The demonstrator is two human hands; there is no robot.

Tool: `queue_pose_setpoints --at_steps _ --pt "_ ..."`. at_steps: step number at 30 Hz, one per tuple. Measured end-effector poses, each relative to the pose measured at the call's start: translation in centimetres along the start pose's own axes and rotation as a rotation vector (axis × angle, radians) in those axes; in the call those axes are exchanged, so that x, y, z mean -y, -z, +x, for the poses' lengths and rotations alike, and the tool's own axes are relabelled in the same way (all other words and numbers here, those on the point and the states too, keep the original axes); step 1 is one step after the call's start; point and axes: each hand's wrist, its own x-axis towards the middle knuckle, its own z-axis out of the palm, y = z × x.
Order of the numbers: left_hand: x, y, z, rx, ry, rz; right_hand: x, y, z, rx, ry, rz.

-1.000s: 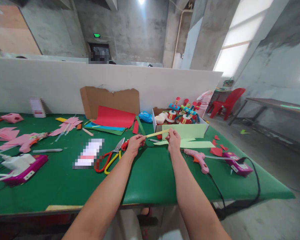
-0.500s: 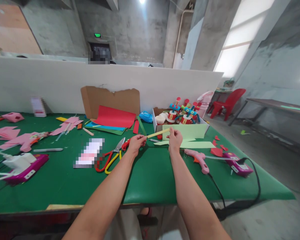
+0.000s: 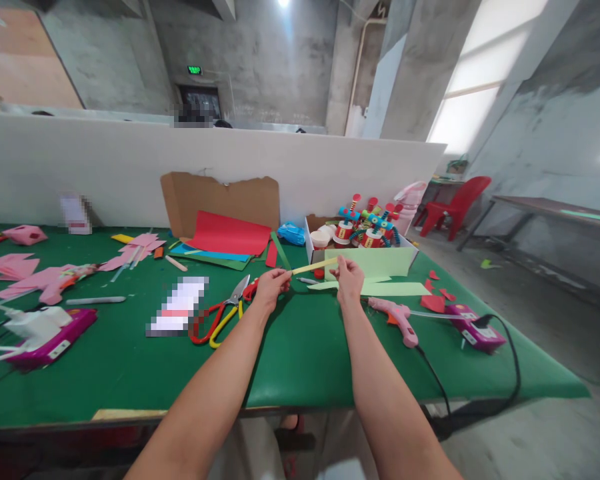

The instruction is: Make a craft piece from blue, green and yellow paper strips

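A narrow yellow paper strip [image 3: 314,266] is stretched between my two hands above the green table. My left hand [image 3: 274,288] pinches its left end, and my right hand [image 3: 347,277] pinches the right end, slightly higher. Left of my left hand lie scissors with red and yellow handles [image 3: 225,317], partly behind my forearm. Pale green paper [image 3: 393,289] lies just beyond and right of my right hand. Closer in on that side rests a pink glue gun [image 3: 395,317] with a clear glue stick in its back.
A white box [image 3: 310,243] of paper-cup figures stands at the back. Coloured sheets [image 3: 230,233] lean near a cardboard flap [image 3: 220,200]. Purple power strips [image 3: 475,330] with cables lie at both sides. Red paper scraps [image 3: 433,303] and pink paper pieces [image 3: 130,252] are scattered about.
Almost nothing differs. Both hands still hold the yellow strip at its ends, with only a very slight shift to the left.
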Motion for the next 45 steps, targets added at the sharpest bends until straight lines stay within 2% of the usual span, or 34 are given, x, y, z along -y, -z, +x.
queue_pose_setpoints --at_steps 10,22,26,29,34,40,45 --pt "0.3 0.0 0.0 0.028 -0.030 0.040 0.0 0.1 -0.1 -0.067 0.024 -0.121" --pt "0.1 0.0 0.1 0.004 -0.004 0.001 -0.7 0.6 0.8 0.021 -0.018 -0.036" --pt "0.0 0.0 0.0 -0.001 0.003 -0.017 -0.9 0.8 0.9 -0.020 -0.168 -0.007" --pt "0.0 0.1 0.0 0.013 0.001 0.003 -0.6 0.4 0.6 0.036 -0.277 0.054" --pt "0.0 0.0 0.0 0.044 -0.018 0.034 0.1 -0.2 -0.2 0.195 -0.148 0.072" --pt "0.1 0.0 -0.1 0.049 -0.017 0.035 0.5 -0.5 -0.7 0.224 -0.103 0.067" --pt "0.2 0.1 0.0 0.056 -0.026 0.054 0.7 -0.7 -1.0 0.183 -0.109 0.028"
